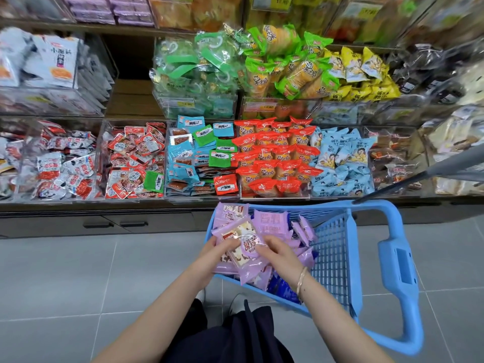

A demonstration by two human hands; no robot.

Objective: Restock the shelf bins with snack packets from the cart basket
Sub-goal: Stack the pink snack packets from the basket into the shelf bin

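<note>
Left grip (209, 248) and right grip (279, 251) clasp purple packets (242, 243) over the near basket (334, 247); I'm gathering, and next must lift them to the far bins (199, 196).

Lower shelf tier (104, 204): clear bins (165, 153) side by side along its front edge, holding, left to right, white-and-red packets (60, 166), red sachets (133, 158), blue and green sachets (188, 153), orange packets (272, 155), and pale blue packets (340, 158). Grey tiled floor (78, 271): blue cart basket (337, 258) containing purple snack packets (272, 221).
</note>
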